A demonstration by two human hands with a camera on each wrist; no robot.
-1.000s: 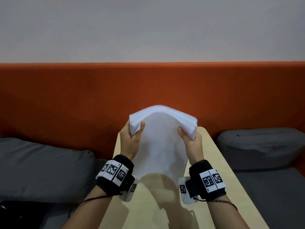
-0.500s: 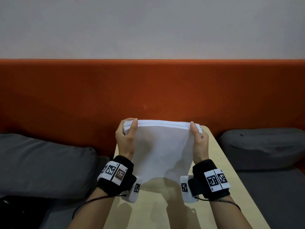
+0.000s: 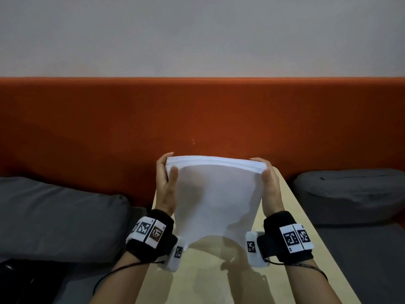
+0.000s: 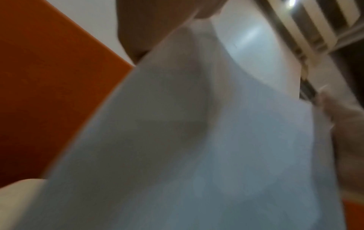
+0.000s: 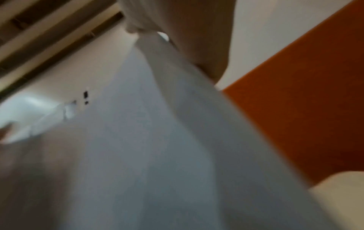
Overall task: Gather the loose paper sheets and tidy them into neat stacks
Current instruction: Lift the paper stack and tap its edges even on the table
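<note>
While both hands (image 3: 167, 189) (image 3: 270, 187) grip paper stack (image 3: 215, 198) upright on table (image 3: 291, 207), sofa (image 3: 197, 115) behind; wrist views blurred.

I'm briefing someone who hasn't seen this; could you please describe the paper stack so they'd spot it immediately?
Below the orange backrest a pale wooden table runs between two grey cushions. Above it, the left hand and right hand grip the paper stack upright: the only white thing there.

Narrow table (image 3: 291, 207) flanked by cushions (image 3: 350, 194); orange backrest (image 3: 197, 115) blocks far end.
</note>
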